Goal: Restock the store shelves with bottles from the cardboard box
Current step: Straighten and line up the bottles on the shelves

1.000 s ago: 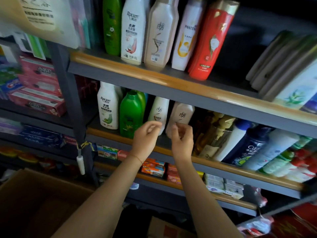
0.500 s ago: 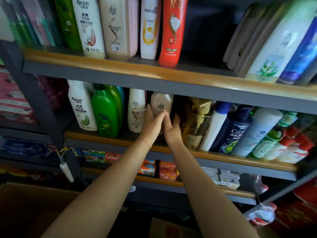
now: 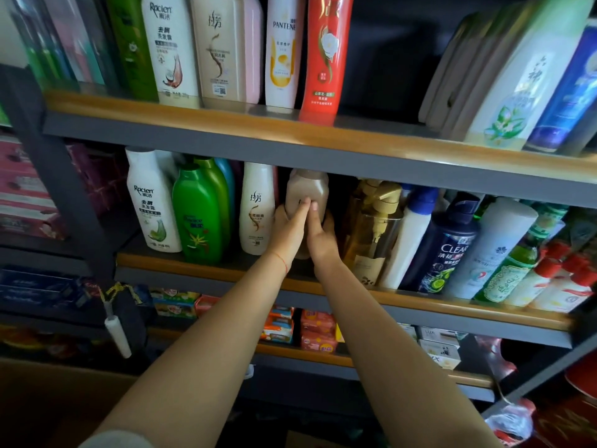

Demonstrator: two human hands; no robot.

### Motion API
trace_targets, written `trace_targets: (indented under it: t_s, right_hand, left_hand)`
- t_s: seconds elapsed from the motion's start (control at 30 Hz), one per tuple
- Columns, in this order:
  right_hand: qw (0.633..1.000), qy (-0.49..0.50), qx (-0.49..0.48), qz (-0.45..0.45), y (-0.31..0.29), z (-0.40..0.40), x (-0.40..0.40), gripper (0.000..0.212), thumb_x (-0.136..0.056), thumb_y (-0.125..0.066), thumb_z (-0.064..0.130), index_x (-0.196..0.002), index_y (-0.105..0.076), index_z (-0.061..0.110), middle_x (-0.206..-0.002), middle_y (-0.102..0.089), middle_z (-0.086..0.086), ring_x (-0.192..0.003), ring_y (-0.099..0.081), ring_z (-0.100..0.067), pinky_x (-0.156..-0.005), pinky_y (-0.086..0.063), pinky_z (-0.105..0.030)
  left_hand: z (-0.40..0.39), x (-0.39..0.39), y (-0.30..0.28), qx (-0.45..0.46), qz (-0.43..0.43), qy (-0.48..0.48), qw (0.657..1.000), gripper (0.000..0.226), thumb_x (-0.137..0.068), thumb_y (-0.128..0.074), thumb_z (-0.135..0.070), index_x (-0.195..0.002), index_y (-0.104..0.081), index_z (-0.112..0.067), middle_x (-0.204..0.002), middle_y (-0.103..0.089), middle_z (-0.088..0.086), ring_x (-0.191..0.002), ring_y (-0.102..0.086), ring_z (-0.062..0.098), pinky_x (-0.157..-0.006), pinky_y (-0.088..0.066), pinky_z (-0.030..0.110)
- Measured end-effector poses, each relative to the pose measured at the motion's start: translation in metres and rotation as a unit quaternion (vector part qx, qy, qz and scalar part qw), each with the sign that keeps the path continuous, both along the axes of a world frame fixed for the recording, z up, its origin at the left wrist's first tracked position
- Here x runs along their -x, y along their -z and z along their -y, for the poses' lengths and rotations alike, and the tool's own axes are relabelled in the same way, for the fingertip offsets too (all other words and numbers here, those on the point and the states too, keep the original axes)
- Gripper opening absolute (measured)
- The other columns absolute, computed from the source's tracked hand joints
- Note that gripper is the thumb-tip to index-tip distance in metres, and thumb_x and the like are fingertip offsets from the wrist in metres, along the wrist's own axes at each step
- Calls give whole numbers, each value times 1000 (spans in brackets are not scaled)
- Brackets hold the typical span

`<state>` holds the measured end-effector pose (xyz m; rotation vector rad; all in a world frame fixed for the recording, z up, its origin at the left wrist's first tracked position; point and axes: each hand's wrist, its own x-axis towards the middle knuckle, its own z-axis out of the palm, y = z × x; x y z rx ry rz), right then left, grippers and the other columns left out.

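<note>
A beige shampoo bottle [image 3: 307,185] stands on the middle shelf [image 3: 452,302], between a white bottle [image 3: 256,208] and a golden pump bottle [image 3: 371,227]. Both my hands are pressed against its front. My left hand [image 3: 289,234] lies along its left half with the fingers stretched up and the thumb at its left side. My right hand [image 3: 321,240] covers the lower right part, fingers curling around its right edge. The bottle's lower half is hidden behind my hands. A cardboard box [image 3: 48,399] shows dimly at the bottom left.
The upper shelf [image 3: 226,124] carries a row of shampoo bottles with a dark gap right of the red bottle [image 3: 326,56]. Dark blue, white and green bottles [image 3: 452,247] lean at the middle shelf's right. Soap packs [image 3: 316,331] fill the lower shelf. A grey upright post [image 3: 74,202] stands left.
Both hands have reached forward from the shelf's front edge onto the beige bottle, which now stands deeper in the shelf. The view has moved closer and to the right.
</note>
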<state>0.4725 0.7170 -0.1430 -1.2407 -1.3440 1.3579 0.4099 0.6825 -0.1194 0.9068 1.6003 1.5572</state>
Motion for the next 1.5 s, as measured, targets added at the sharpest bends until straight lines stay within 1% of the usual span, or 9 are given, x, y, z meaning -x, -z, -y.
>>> trace_targets:
  t_s: [0.1, 0.23, 0.43, 0.73, 0.87, 1.03, 1.17, 1.27, 1.5]
  right_hand:
    - [1000, 13, -5, 5, 0, 0, 1, 76, -93, -34, 70, -156, -15, 31, -156, -35, -7, -142, -34, -31, -112, -33, -43]
    - [1000, 22, -17, 15, -2, 0, 1, 73, -94, -30, 70, -155, -18, 32, -155, -37, -7, -141, -36, -30, -110, -33, -42]
    - [999, 27, -19, 20, -3, -6, 2, 74, -94, -31, 69, -156, -17, 32, -154, -39, -7, -140, -37, -30, -107, -34, -38]
    - [1000, 18, 3, -5, -2, -5, 4, 73, -90, -35, 74, -151, -31, 34, -148, -46, -2, -136, -42, -25, -98, -33, -32]
    - [1000, 20, -5, -4, 1, 2, -1, 74, -90, -34, 73, -152, -29, 32, -149, -45, -3, -136, -42, -24, -97, -33, -29]
    - [999, 12, -39, 3, 1, 15, -14, 63, -98, -32, 61, -150, -28, 25, -146, -46, -5, -134, -42, -21, -97, -33, -26]
    - [999, 0, -53, 4, 0, 29, -20, 60, -99, -32, 56, -150, -29, 25, -136, -48, 2, -129, -42, -14, -96, -32, -24]
    - [999, -4, -49, 12, 0, 36, -21, 61, -100, -30, 57, -152, -26, 25, -145, -45, -1, -136, -38, -18, -99, -30, -25]
    - [998, 7, -52, 20, -6, 45, -20, 57, -102, -27, 53, -152, -25, 27, -148, -43, -4, -135, -38, -18, -97, -30, -25]
  left_hand:
    - [1, 0, 0, 8, -7, 12, 1000, 59, -99, -50, -51, -144, -41, -14, -124, -49, 1, -111, -45, 16, -88, -35, 32]
    - [-1, 4, 0, 0, -7, 30, 1000, 65, -98, -51, -53, -152, -33, -20, -146, -45, 5, -135, -42, 25, -95, -33, 32]
    - [-12, 10, 5, -8, 2, 33, 999, 77, -95, -50, -61, -157, -25, -25, -155, -37, 5, -143, -35, 26, -104, -31, 35]
    - [-17, 6, 8, -41, 4, 9, 999, 67, -97, -54, -53, -153, -32, -24, -146, -47, 2, -136, -42, 21, -96, -32, 28]
    - [-9, 3, 8, -34, 5, 28, 999, 65, -97, -54, -52, -152, -32, -25, -134, -47, -4, -121, -42, 12, -94, -35, 30]
    - [3, -1, 9, -32, 3, 44, 999, 62, -98, -53, -50, -150, -35, -22, -122, -47, -8, -113, -44, 9, -93, -37, 28]
    - [14, 0, 12, -35, -28, 61, 997, 58, -97, -53, -49, -147, -40, -22, -114, -53, -14, -104, -51, 1, -82, -40, 16]
    - [18, 4, 11, -29, -37, 76, 996, 54, -97, -54, -47, -144, -42, -23, -105, -50, -25, -93, -49, -10, -71, -37, 8]
    - [20, 5, 13, -22, 20, 89, 996, 62, -93, -56, -55, -146, -40, -27, -117, -53, -14, -107, -52, 4, -78, -42, 17]
